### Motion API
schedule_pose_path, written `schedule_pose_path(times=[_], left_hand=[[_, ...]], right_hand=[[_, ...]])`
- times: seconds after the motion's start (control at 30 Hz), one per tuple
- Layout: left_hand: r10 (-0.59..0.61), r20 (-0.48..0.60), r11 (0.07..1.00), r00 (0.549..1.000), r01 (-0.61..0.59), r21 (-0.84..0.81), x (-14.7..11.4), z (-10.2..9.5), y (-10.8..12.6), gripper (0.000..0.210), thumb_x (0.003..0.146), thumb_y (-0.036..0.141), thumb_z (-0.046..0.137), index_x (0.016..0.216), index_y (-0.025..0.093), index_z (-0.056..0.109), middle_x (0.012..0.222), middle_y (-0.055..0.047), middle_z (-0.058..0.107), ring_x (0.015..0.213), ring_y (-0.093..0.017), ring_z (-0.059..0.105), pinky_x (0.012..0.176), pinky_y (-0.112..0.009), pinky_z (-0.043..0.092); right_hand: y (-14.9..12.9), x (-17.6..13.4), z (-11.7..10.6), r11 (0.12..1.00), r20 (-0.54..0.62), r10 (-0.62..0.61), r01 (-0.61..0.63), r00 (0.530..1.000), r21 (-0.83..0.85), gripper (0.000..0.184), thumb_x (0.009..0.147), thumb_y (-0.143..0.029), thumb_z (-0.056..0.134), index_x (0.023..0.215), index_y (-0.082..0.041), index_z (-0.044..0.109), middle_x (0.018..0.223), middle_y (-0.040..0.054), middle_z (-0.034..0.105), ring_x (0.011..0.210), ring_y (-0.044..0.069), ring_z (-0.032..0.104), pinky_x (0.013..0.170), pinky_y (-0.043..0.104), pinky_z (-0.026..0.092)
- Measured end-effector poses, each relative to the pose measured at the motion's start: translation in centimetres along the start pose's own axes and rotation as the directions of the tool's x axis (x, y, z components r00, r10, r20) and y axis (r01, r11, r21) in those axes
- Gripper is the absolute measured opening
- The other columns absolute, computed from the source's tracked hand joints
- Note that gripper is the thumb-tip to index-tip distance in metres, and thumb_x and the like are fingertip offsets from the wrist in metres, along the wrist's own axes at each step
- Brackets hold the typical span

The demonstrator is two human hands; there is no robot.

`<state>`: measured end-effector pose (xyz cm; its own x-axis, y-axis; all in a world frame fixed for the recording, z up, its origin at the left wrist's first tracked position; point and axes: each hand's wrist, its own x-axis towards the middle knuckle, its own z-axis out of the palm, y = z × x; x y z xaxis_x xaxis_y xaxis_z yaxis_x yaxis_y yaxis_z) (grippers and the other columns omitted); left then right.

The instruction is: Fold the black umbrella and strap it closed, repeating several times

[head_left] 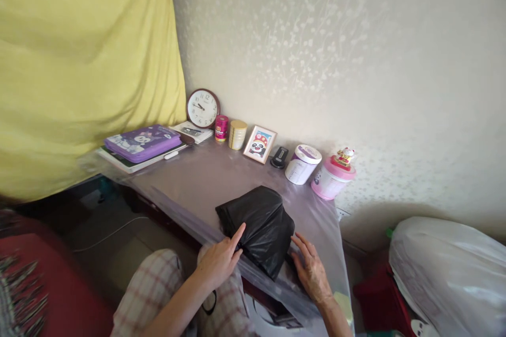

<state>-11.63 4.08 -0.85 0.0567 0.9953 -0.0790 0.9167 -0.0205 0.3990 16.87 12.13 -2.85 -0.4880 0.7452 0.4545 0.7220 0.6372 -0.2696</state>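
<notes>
pressing down on a folded black bag [256, 226] at the lower centre of the frame, 2 hands flank it on a table [205, 176] under a clear plastic sheet. the left hand [219, 260] lies half open, its index finger stretched onto the bag's left edge, the other fingers loosely curled; it grips nothing. the right hand [312, 268] is flat and open, fingers spread, touching the bag's right lower edge, also gripping nothing. set like this, the hands seem to pin the bag flat from both sides. along the wall, out of the way, stand a clock [203, 108], a pink tin [221, 128], a gold tin [237, 134], a panda picture [259, 144], a white tub [302, 164] and a pink jar [332, 178]. a purple case [142, 142] lies on books at middle left, under a yellow curtain [79, 63].
</notes>
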Motion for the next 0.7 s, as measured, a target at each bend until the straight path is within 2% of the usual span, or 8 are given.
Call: schedule_pose_path(times=[0.17, 0.3, 0.47, 0.7], left_hand=[[-0.001, 0.006, 0.999, 1.000, 0.001, -0.035, -0.1, -0.2, 0.0, 0.060, 0.094, 0.033, 0.033, 0.145, 0.028, 0.003, 0.103, -0.005, 0.064, 0.094, -0.019, 0.062, 0.081, -0.027, 0.043], [-0.017, 0.033, 0.998, 0.999, 0.018, -0.054, 0.0, -0.5, 0.0, 0.060, 0.093, 0.034, 0.033, 0.145, 0.029, 0.003, 0.107, -0.005, 0.064, 0.096, -0.018, 0.061, 0.082, -0.026, 0.042], [-0.014, 0.042, 0.994, 0.999, 0.018, -0.104, 0.0, -0.9, -0.1, 0.059, 0.093, 0.035, 0.032, 0.145, 0.028, 0.004, 0.103, -0.004, 0.065, 0.094, -0.018, 0.061, 0.081, -0.026, 0.043], [-0.045, 0.080, 0.988, 0.996, 0.056, -0.144, 0.3, -1.2, -0.4, 0.060, 0.092, 0.038, 0.033, 0.145, 0.029, 0.004, 0.104, -0.004, 0.066, 0.093, -0.018, 0.062, 0.080, -0.026, 0.042]], right_hand=[[-1.7, -0.3, 0.4, 0.994, -0.026, -0.106, 0.107, 0.994, 0.024, 0.037, 0.088, -0.019, 0.044, 0.125, -0.023, 0.049, 0.133, 0.0115, 0.047, 0.118, 0.024, 0.051, 0.094, 0.044, 0.048], [-2.2, 0.1, 0.3, 0.991, -0.059, -0.104, 0.108, 0.993, 0.073, 0.029, 0.089, -0.018, 0.043, 0.115, -0.023, 0.056, 0.130, 0.0105, 0.051, 0.115, 0.022, 0.053, 0.091, 0.038, 0.051], [-3.0, 0.8, -0.1, 0.983, -0.045, -0.139, 0.143, 0.989, 0.111, 0.030, 0.090, -0.016, 0.038, 0.110, -0.024, 0.059, 0.128, 0.0097, 0.054, 0.112, 0.020, 0.056, 0.088, 0.033, 0.053], [-4.4, 3.3, -0.8, 0.969, -0.092, -0.124, 0.140, 0.988, 0.202, 0.023, 0.090, -0.019, 0.040, 0.104, -0.023, 0.058, 0.120, 0.0100, 0.059, 0.106, 0.018, 0.060, 0.088, 0.032, 0.052]])
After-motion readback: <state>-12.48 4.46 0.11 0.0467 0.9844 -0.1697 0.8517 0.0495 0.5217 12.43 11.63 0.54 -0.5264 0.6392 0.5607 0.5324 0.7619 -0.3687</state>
